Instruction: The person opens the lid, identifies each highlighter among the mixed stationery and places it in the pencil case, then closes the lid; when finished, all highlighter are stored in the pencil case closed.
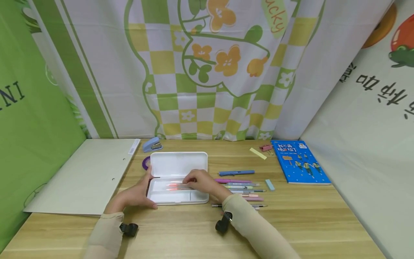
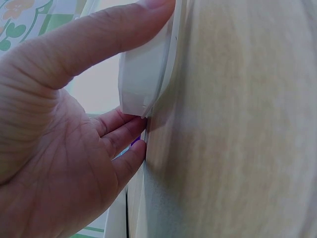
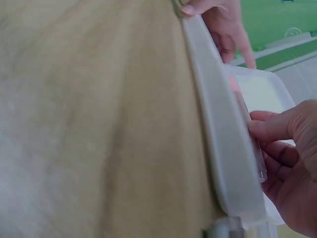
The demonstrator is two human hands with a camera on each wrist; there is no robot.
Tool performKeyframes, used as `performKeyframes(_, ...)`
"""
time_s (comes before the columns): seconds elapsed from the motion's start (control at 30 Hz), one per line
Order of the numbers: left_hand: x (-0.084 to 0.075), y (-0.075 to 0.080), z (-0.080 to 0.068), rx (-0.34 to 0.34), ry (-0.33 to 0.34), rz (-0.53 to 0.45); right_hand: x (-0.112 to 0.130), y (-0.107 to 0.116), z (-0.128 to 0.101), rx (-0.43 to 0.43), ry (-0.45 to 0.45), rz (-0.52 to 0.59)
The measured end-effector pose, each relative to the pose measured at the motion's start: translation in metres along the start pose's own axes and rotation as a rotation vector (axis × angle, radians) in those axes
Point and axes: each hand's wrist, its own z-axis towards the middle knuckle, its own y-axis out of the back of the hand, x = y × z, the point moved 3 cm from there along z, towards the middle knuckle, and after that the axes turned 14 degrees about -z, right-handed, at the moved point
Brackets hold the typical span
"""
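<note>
A white pencil case point(image 1: 177, 197) lies open on the wooden table, its lid point(image 1: 179, 163) folded back. My left hand point(image 1: 138, 193) clasps the case's left end, thumb along the front wall and fingers behind. In the left wrist view the thumb point(image 2: 89, 44) lies over the case's corner point(image 2: 143, 74). My right hand point(image 1: 199, 181) reaches into the tray, its fingers curled on red-tinted clear pens point(image 1: 174, 186). The right wrist view shows the right hand point(image 3: 287, 163) holding a clear pen point(image 3: 258, 166) just inside the case's wall point(image 3: 223, 144).
Several loose pens point(image 1: 240, 187) lie in a row right of the case, with a blue pen point(image 1: 236, 173) behind them. A blue book point(image 1: 299, 162) sits far right. A stapler point(image 1: 152, 144), purple tape ring point(image 1: 145, 162) and white folder point(image 1: 87, 172) are left.
</note>
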Motion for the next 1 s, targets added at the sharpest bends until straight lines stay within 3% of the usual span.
performKeyframes(0.37,-0.002,-0.002,0.000,0.010,0.000,-0.016,0.009,-0.007,-0.002,-0.048,0.032,-0.194)
performKeyframes(0.73,0.002,0.000,0.000,0.012,-0.008,-0.011,-0.005,0.003,-0.012,-0.013,-0.135,0.116)
performKeyframes(1.0,0.001,-0.001,0.000,0.004,-0.012,-0.006,-0.018,0.035,-0.033,-0.012,-0.195,0.195)
